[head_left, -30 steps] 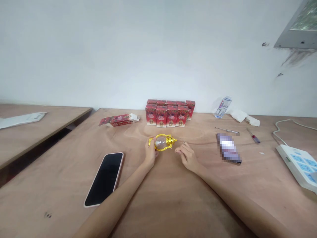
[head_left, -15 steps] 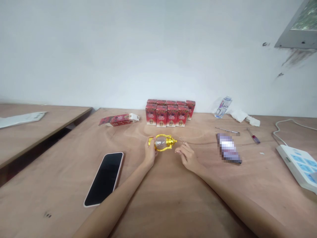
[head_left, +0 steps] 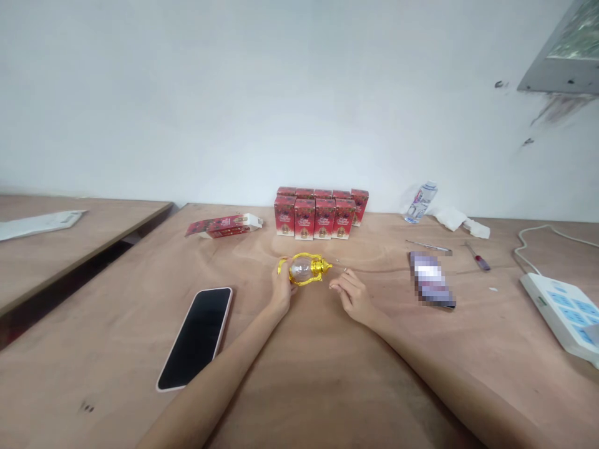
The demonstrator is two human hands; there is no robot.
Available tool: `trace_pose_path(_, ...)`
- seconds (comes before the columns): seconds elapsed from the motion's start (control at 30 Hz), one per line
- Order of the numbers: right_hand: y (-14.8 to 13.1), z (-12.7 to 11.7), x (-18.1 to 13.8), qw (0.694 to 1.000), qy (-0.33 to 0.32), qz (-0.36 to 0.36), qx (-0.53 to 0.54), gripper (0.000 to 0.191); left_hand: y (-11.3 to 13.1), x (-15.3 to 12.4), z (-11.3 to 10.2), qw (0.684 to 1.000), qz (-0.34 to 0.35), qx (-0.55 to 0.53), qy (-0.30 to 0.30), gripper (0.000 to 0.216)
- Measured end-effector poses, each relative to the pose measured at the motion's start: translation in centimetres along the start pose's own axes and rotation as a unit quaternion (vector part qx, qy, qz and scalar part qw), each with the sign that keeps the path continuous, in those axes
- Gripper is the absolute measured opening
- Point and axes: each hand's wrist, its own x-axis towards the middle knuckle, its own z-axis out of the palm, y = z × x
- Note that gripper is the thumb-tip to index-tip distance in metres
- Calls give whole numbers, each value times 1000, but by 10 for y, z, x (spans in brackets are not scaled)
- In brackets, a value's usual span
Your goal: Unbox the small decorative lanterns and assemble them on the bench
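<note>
A small gold lantern (head_left: pixel 302 268) with a clear round middle lies sideways in my left hand (head_left: pixel 281 290), whose fingers wrap round its base end. The lantern's pointed gold top faces right. A short gap separates that tip from my right hand (head_left: pixel 353 294). On the right hand the fingers are drawn together in a pinch. Whatever they hold, if anything, is too small to make out. Both hands are over the wooden table (head_left: pixel 299 386).
Behind the hands stand several red printed boxes (head_left: pixel 314 218). Left of them lie red flattened-looking cartons (head_left: pixel 224 226). A phone (head_left: pixel 195 340) rests by my left forearm. Rightward are another phone (head_left: pixel 431 279), a screwdriver (head_left: pixel 478 257), a bottle (head_left: pixel 421 201), tissues (head_left: pixel 452 218) and a power strip (head_left: pixel 561 315).
My left hand and the lantern have shifted very slightly left. The right hand keeps almost the same place and pinch.
</note>
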Motion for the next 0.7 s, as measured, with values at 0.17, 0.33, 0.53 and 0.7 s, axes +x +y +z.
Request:
trace_pose_path(0.17, -7, -2, 3, 1000, 3, -26, 8, 20, 4, -1, -2, 1000, -22, 10, -13, 29)
trace_pose_path(0.33, -10, -5, 3, 997, -11, -67, -22, 18, 8, 1, -3, 998, -37, 36, -41, 32)
trace_pose_path(0.53, -9, -4, 2, 995, -44, -91, 6, 17, 10, 2, -4, 994, -40, 65, -74, 31)
trace_pose_path(0.7, -8, -5, 2, 994, -63, -81, 38, 21, 8, 3, -6, 994, -27, 74, -76, 32)
